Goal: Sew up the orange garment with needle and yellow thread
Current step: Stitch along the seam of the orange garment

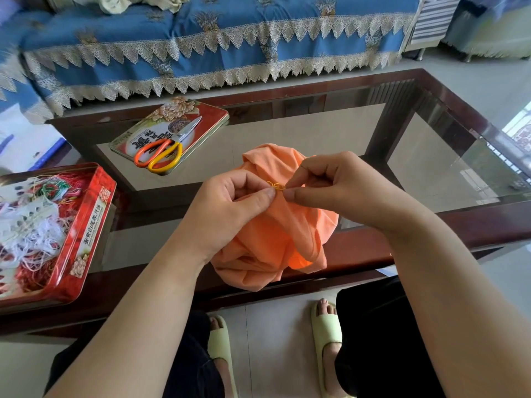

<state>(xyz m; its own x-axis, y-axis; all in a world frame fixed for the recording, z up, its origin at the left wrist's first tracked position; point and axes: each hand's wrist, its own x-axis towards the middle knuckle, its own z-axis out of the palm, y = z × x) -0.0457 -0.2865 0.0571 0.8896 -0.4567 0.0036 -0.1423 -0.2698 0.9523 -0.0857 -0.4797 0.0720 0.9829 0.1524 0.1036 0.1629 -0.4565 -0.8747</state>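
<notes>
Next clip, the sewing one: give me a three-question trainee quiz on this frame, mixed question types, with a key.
1. True or false: the scissors lie on the closed tin lid.
2. What does the left hand hold?
A. the scissors
B. the orange garment
C. the open red tin
3. Fill in: the right hand pinches at the ____ thread near the left thumb.

Key
1. True.
2. B, its grip bunches the cloth.
3. Yellow. The needle itself is too small to make out.
</notes>
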